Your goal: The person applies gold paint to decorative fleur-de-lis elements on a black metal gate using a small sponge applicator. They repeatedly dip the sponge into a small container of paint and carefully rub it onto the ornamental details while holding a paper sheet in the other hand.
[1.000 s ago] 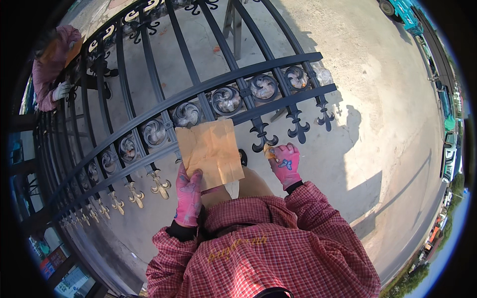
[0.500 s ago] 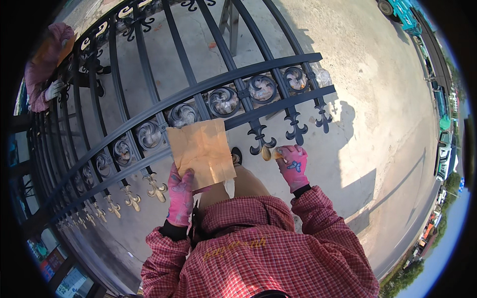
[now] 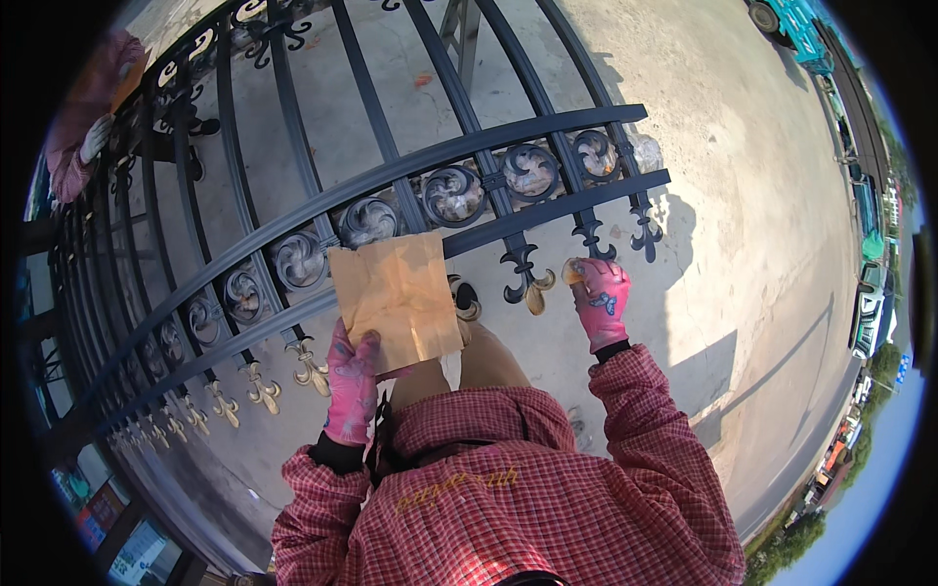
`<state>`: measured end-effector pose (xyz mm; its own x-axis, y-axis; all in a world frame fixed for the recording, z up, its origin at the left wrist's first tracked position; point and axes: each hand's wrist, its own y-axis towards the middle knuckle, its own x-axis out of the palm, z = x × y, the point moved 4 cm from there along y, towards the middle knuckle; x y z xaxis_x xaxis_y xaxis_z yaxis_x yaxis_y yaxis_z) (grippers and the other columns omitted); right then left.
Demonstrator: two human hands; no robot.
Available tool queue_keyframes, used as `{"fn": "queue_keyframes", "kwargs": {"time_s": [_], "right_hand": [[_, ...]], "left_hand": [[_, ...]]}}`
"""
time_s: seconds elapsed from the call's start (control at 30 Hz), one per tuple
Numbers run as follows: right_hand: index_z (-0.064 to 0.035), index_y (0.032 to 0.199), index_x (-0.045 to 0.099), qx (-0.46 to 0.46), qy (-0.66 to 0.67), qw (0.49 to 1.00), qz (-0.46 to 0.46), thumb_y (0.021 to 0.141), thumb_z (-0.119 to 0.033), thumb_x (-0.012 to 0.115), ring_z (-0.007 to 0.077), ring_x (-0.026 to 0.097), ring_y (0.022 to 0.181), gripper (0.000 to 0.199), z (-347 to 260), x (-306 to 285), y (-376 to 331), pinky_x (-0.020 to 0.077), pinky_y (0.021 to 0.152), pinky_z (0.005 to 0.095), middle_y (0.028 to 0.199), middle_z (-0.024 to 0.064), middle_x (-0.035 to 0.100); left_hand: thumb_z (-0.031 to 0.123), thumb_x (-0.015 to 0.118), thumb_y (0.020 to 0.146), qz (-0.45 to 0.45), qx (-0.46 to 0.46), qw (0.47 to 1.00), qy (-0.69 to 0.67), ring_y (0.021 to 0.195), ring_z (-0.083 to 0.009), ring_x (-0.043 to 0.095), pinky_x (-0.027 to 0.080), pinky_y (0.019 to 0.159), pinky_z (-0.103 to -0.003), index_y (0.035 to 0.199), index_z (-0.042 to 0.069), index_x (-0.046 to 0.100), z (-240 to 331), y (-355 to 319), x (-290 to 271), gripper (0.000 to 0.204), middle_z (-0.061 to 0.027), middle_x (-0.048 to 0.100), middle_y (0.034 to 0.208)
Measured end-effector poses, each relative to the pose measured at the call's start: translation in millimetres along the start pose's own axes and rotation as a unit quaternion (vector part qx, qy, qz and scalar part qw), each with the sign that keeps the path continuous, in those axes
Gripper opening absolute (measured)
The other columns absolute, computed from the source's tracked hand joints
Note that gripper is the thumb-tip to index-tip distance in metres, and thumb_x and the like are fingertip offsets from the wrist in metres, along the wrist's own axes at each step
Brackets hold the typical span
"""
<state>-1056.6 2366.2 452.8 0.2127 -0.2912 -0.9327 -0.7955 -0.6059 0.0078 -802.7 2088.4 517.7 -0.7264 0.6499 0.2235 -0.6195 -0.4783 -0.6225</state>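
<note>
- In the head view, the left hand (image 3: 352, 386), in a pink glove, is grasping a brown cardboard sheet (image 3: 396, 298) at its lower corner, with the thumb on top; probably it is held by the border so that the broad face is left free.
- The right hand (image 3: 599, 301), also gloved, has its fingertips pinched around a small yellowish pad (image 3: 575, 272); what it is made of, I cannot tell. Such a narrow grip seems suited to small curved surfaces.
- This pad is just beside a dark fleur-de-lis finial (image 3: 590, 241), but whether they touch is not clear.
- The neighbouring finial (image 3: 529, 283) is partly gold, and those further left show gold too.
- The black metal fence panel (image 3: 410, 164) lies above the ground, a trestle leg (image 3: 469, 49) below it, perhaps because its finials are easier to reach at this height.
- At far left, a co-worker's white-gloved hand (image 3: 96, 139) is near the bars.
</note>
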Motion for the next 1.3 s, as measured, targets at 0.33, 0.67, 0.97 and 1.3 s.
{"fn": "queue_keyframes", "kwargs": {"time_s": [0.33, 0.67, 0.97, 1.3], "right_hand": [[-0.0165, 0.092, 0.067, 0.011, 0.005, 1.0, 0.003, 0.061, -0.015, 0.073, 0.0244, 0.055, 0.102, 0.032, -80, 22, -21, 0.0389, 0.096, 0.0411, 0.097, -0.0014, 0.065], [-0.018, 0.094, 0.068, -0.132, -0.006, 0.986, -0.097, 0.064, -0.013, 0.07, 0.0235, 0.053, 0.102, 0.031, -88, 39, -26, 0.0333, 0.104, 0.0433, 0.097, -0.0017, 0.063], [-0.0169, 0.089, 0.069, 0.026, 0.016, 0.999, 0.011, 0.065, -0.017, 0.072, 0.0247, 0.056, 0.096, 0.025, -47, 21, 15, 0.0381, 0.092, 0.0402, 0.093, 0.0003, 0.066], [-0.0164, 0.09, 0.069, -0.083, -0.019, 0.996, -0.017, 0.061, -0.013, 0.072, 0.0258, 0.057, 0.092, 0.03, -66, 25, 16, 0.0415, 0.086, 0.0392, 0.093, 0.0007, 0.066]], "left_hand": [[0.027, 0.057, 0.093, -0.004, -0.003, 1.0, 0.013, 0.096, -0.0261, 0.065, 0.063, 0.064, -0.039, 0.137, 0.012, 0.036, 5, 5, -4, 0.05, -0.0093, 0.054, 0.121], [0.011, 0.049, 0.094, 0.02, -0.018, 1.0, 0.002, 0.088, -0.0219, 0.064, 0.063, 0.059, -0.038, 0.134, 0.007, 0.038, 9, 6, -4, 0.041, -0.0088, 0.056, 0.116], [0.021, 0.053, 0.095, 0.015, -0.017, 1.0, 0.01, 0.096, -0.0277, 0.065, 0.063, 0.064, -0.042, 0.138, 0.012, 0.035, 8, 7, -14, 0.047, -0.0098, 0.053, 0.123], [0.012, 0.049, 0.095, 0.024, -0.01, 1.0, -0.014, 0.089, -0.0207, 0.064, 0.062, 0.059, -0.035, 0.137, 0.008, 0.036, 11, 8, -13, 0.045, -0.0088, 0.055, 0.118]]}}
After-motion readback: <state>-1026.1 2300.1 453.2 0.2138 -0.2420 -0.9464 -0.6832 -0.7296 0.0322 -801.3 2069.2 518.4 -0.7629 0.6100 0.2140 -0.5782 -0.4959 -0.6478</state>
